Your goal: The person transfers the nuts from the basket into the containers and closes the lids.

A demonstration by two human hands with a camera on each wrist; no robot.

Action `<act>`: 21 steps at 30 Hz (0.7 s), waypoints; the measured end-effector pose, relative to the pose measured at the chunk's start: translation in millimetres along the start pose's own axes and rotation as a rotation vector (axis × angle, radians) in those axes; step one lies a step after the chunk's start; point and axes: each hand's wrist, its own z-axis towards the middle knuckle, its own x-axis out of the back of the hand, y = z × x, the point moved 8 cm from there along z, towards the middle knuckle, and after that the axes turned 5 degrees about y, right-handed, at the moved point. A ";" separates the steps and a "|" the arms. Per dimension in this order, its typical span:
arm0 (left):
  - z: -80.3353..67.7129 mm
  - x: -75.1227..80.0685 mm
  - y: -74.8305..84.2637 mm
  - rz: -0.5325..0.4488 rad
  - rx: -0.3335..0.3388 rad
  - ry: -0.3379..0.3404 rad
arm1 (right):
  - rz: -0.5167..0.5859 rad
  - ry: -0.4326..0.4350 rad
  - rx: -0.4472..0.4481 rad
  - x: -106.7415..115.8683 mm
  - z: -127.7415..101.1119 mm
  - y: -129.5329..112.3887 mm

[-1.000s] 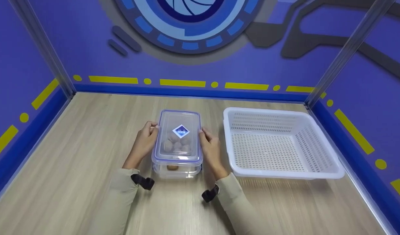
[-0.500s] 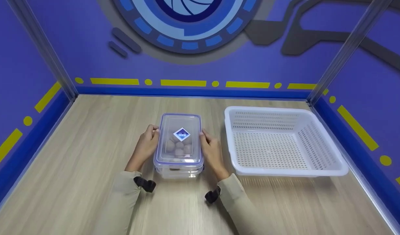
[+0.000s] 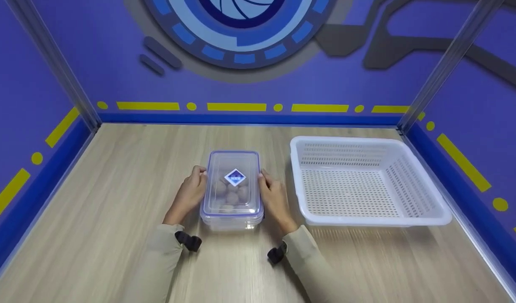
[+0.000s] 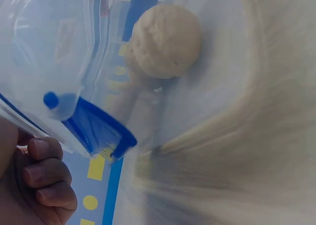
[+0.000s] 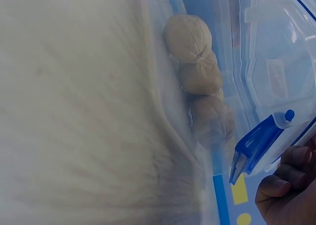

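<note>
A clear plastic food box (image 3: 230, 224) stands mid-table in the head view, with a clear, blue-rimmed lid (image 3: 224, 162) over it. Several walnuts (image 4: 167, 41) show through its wall. My left hand (image 3: 188, 192) holds the lid's left edge, its fingers curled in the left wrist view. On the opposite edge, my right hand (image 3: 275, 198) grips the lid with thumb and fingers. A blue side latch (image 4: 98, 129) sticks outward in the left wrist view, and another latch (image 5: 259, 143) does so in the right wrist view. Whether the lid sits fully on the box I cannot tell.
A white perforated basket (image 3: 300, 198) stands to the right of the box, near the right wall. Purple panels (image 3: 127, 80) enclose the wooden table (image 3: 115, 176) at the back and both sides. Each wrist carries a black camera strap (image 3: 188, 241).
Both hands have shifted slightly toward me with the lid. The lid has come down at the front, and the gap above the box's near wall has narrowed. The basket has not moved.
</note>
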 end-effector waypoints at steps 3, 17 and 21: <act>-0.6 -1.3 -0.7 0.003 -0.001 0.001 | -0.011 0.002 0.000 1.2 -0.3 0.4; -6.3 -4.9 -2.8 0.018 0.004 0.000 | -0.027 -0.016 0.009 -1.3 -3.4 4.9; -7.8 -6.3 -5.5 0.009 0.011 0.001 | -0.016 -0.027 -0.010 -2.7 -4.6 7.5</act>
